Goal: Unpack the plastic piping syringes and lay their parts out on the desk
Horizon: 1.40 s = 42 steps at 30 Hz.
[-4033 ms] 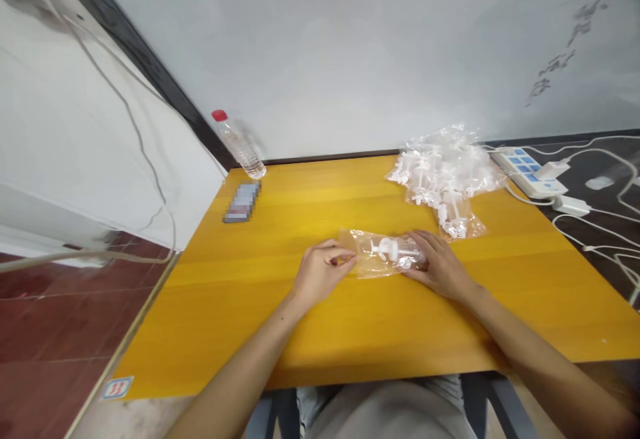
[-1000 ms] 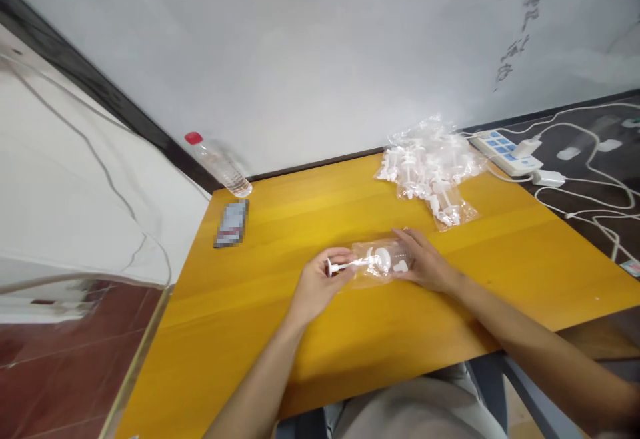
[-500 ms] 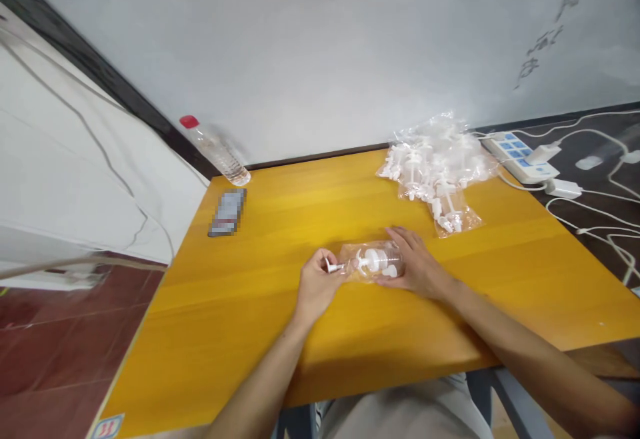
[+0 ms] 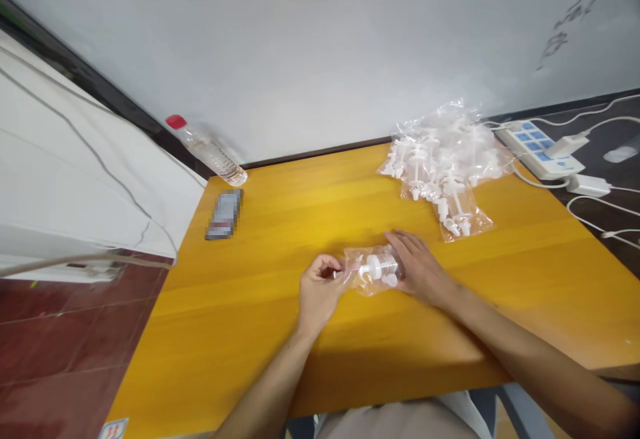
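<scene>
Being clasped by the right hand (image 4: 420,271), white piece (image 4: 337,274) pinched by the left hand (image 4: 318,294), a bagged syringe-like tube (image 4: 384,266) is seemingly being worked behind the table's (image 4: 280,219) front edge, steadiness being needed next.

Left hand (image 4: 316,296), bare; left forearm (image 4: 270,380), uncovered to the lower edge of view. Right hand (image 4: 420,269), bare; right forearm (image 4: 525,346), likewise uncovered. One top (image 4: 395,424), grey-beige, is worn, seen in part. Pale cloth (image 4: 466,414) is shown beside it; garment cannot be told.

The left hand (image 4: 318,290) and right hand (image 4: 420,270) hold a clear bag (image 4: 369,287) of white parts (image 4: 375,266).
</scene>
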Each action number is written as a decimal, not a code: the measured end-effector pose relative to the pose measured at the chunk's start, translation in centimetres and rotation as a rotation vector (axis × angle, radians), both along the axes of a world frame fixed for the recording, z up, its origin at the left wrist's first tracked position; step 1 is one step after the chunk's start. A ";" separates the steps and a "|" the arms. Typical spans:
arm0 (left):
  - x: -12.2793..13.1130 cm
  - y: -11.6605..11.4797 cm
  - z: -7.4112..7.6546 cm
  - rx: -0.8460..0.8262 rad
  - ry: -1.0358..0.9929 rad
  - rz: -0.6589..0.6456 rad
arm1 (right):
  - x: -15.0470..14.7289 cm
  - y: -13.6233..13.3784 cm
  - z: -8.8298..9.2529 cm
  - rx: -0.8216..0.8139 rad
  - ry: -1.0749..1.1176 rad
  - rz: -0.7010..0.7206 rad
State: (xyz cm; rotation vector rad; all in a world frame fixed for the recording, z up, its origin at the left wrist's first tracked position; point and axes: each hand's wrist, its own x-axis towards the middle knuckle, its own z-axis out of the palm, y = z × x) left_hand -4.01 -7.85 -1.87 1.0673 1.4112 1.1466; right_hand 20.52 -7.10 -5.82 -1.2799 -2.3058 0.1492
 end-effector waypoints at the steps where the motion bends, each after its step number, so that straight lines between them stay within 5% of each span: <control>1: -0.3 0.0 0.1 0.000 0.022 -0.013 | 0.0 0.0 0.0 0.004 -0.002 -0.002; 7: -2.3 -0.4 0.4 -0.069 0.066 -0.228 | -0.2 0.1 -0.1 -0.004 -0.009 -0.011; 12: -1.9 0.0 -0.2 0.031 0.051 -0.377 | -1.1 0.1 0.2 0.010 -0.047 0.032; 20: -2.0 0.3 -0.5 0.104 0.086 -0.278 | -2.1 0.6 1.0 -0.003 -0.087 0.002; 30: -2.9 1.0 -0.1 0.168 0.366 -0.570 | -3.2 0.8 0.4 0.056 -0.036 0.059; 37: -1.8 1.2 0.6 0.192 0.688 -0.560 | -3.7 0.5 0.4 0.041 -0.077 0.016; 42: -1.4 2.1 0.4 0.163 0.533 -0.608 | -3.9 0.2 0.4 0.072 -0.074 0.017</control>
